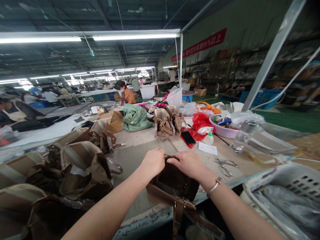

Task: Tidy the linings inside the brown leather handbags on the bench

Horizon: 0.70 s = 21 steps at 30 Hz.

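A dark brown handbag (165,193) stands at the table's front edge, its mouth facing me and its straps hanging over the edge. My left hand (153,162) is closed on the far rim of the bag. Close beside it, my right hand (189,163) grips the same rim, thumb on the near side and fingers behind. A silver bracelet circles the right wrist. To the left sit several unfinished brown bags (86,170) with beige stiff panels and crumpled linings. Scissors (226,166) lie right of my right hand.
Beyond my hands are a black phone (188,138), a white card (208,148), a small bottle (209,138) and a pink basin (223,130). More bags (163,123) and a green cloth bundle (137,117) stand farther back. A white plastic basket (260,206) is at right. A co-worker (128,95) sits across.
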Motion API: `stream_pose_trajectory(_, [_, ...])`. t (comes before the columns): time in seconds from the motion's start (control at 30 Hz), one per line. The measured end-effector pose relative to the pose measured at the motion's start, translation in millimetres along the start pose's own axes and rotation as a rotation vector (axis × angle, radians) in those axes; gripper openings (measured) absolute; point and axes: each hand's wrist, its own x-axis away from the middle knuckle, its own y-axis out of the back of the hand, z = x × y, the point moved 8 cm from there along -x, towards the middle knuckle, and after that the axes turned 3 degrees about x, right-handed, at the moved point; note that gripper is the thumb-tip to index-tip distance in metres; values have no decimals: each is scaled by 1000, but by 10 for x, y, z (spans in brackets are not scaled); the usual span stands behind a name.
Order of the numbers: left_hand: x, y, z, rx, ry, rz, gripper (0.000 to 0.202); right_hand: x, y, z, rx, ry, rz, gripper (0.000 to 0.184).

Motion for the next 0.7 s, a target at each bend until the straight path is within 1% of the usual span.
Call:
stream_pose_trajectory(0.07, [24, 45, 4, 37, -4, -16, 27, -35, 7, 22, 22, 6, -4, 47])
stream_pose_trajectory(0.17, [150, 200, -3, 142, 1, -106, 27, -95, -41, 9, 64, -18, 21, 43])
stream_pose_trajectory(0.2, [214, 245, 0, 174, 12, -129, 31, -113, -60, -1, 69, -20, 29, 40])
stream_pose_trajectory(0.23, [280, 272, 4, 195, 25, -134, 40, -127, -71, -11, 71, -19, 30, 38])
stream_pose_trajectory(0.3, [395, 257, 17, 214, 31, -82, 56, -144, -75, -38, 65, -12, 28, 37])
stream_pose_trajectory(0.37, [457, 192, 61, 209, 14, 11, 62, -140, -56, -67, 50, -4, 34, 38])
stream_pose_trajectory(0.47, [425, 126, 200, 136, -36, 121, 68, -83, 12, -107, 41, 10, 51, 39])
stream_pose_trajectory(0.53, [345, 140, 295, 49, -57, 144, 73, -20, 60, -135, 37, 22, 60, 38])
stream_pose_trajectory(0.57, [300, 161, 309, 13, -73, 139, 74, 14, 74, -154, 30, 24, 66, 37])
stream_pose_trajectory(0.6, [259, 183, 287, -10, -102, 129, 73, 46, 77, -182, 22, 15, 73, 36])
stream_pose_trajectory(0.63, [227, 199, 221, -15, -151, 119, 69, 77, 72, -215, 13, 0, 76, 36])
stream_pose_trajectory(0.7, [187, 215, 16, 9, -264, 86, 55, 127, 47, -284, -2, -39, 69, 35])
